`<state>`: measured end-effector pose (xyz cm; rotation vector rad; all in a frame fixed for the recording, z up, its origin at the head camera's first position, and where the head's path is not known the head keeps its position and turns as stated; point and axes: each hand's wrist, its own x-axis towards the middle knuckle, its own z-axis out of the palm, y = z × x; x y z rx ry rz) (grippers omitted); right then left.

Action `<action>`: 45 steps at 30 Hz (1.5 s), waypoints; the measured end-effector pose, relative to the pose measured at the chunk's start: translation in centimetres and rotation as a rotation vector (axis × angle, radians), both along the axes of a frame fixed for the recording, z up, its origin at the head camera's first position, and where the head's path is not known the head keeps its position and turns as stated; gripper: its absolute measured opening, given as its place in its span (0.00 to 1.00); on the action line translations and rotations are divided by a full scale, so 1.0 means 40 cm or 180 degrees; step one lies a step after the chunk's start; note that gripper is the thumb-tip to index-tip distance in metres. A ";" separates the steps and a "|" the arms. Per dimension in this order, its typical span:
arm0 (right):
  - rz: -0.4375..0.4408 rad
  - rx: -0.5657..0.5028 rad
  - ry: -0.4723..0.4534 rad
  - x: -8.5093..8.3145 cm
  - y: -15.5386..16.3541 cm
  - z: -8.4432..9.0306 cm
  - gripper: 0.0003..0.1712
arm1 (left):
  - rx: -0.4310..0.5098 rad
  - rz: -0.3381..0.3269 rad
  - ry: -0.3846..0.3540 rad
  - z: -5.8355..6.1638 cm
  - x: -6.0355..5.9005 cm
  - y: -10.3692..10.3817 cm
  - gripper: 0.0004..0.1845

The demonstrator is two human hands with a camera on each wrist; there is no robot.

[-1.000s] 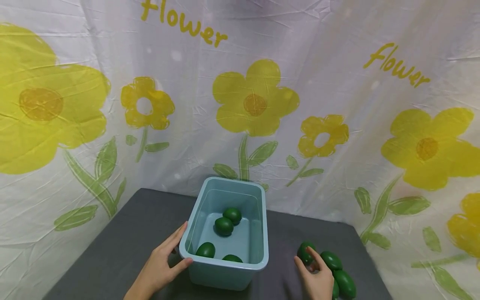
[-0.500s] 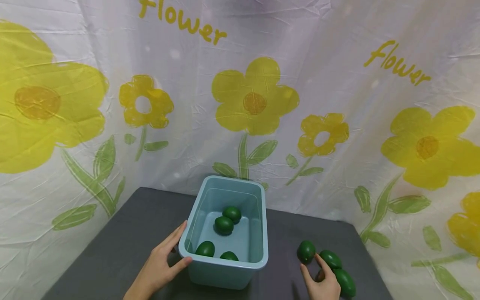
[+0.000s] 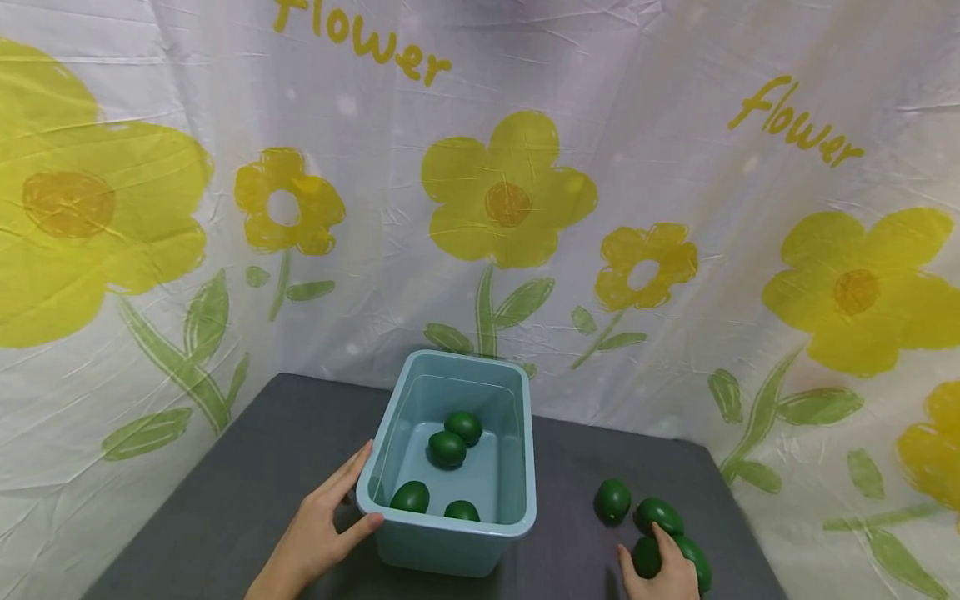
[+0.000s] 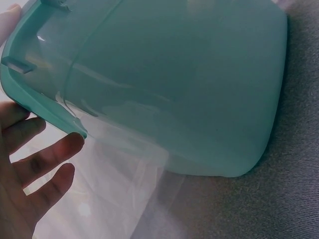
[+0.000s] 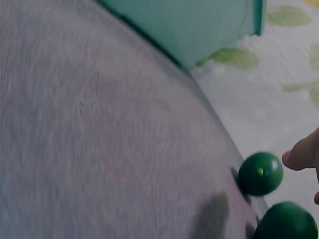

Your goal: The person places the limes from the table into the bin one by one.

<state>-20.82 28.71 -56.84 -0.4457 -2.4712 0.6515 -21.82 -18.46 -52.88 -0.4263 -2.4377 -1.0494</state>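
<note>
In the head view, my left hand [image 3: 318, 527] holds the near left corner of a light blue plastic bin [image 3: 442, 548], thumb at the front rim, fingers along the left side. The left wrist view shows the fingers [image 4: 49, 158] spread by the bin's rim [image 4: 52, 115]. Several smooth dark green avocados [image 3: 447, 449] lie inside. On the right, my right hand [image 3: 666, 579] has thumb and forefinger apart around a near avocado [image 3: 646, 557]; firm contact cannot be told. Beside it lie another avocado [image 3: 659, 517] and a longer one [image 3: 694, 563], partly hidden by the hand.
A single avocado [image 3: 612, 502] sits on the dark grey table [image 3: 570, 467] between the bin and the right group. Behind the table hangs a white cloth [image 3: 360, 275] printed with yellow flowers.
My right hand has moved right and nearer to me, away from the leftmost avocado to the near one of the group. That leftmost avocado stays on the table. My left hand keeps its place.
</note>
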 end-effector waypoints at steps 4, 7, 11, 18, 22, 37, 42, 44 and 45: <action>0.0096 0.0183 -0.0163 0.002 0.023 -0.008 0.39 | 0.0002 -0.0005 -0.0001 0.001 0.000 0.000 0.51; 0.0140 0.0290 -0.0166 0.001 0.036 -0.021 0.39 | 0.0005 -0.0008 -0.0004 0.002 0.001 0.001 0.51; 0.0129 0.0390 -0.0113 0.005 0.051 -0.042 0.40 | 0.0018 -0.0014 -0.0069 0.006 0.003 0.004 0.50; 0.0072 0.0361 -0.0165 0.019 0.069 -0.061 0.40 | 0.0014 0.0005 -0.0096 0.007 0.006 0.006 0.50; 0.0011 0.0409 -0.0044 0.026 0.082 -0.078 0.39 | 0.0008 0.0004 -0.0051 0.006 0.006 0.005 0.50; -0.0079 0.0380 -0.0141 0.038 0.082 -0.082 0.39 | 0.0007 -0.0005 -0.0074 0.008 0.005 0.005 0.50; -0.0123 0.0330 0.0061 0.037 0.079 -0.090 0.38 | 0.0017 -0.0006 -0.0073 0.007 0.003 0.004 0.50; -0.0115 0.0327 0.0127 0.035 0.080 -0.091 0.38 | 0.0017 -0.0007 -0.0071 0.006 0.002 0.004 0.50; -0.0116 0.0317 0.0126 0.034 0.081 -0.090 0.38 | 0.0019 -0.0015 -0.0068 0.005 0.001 0.005 0.50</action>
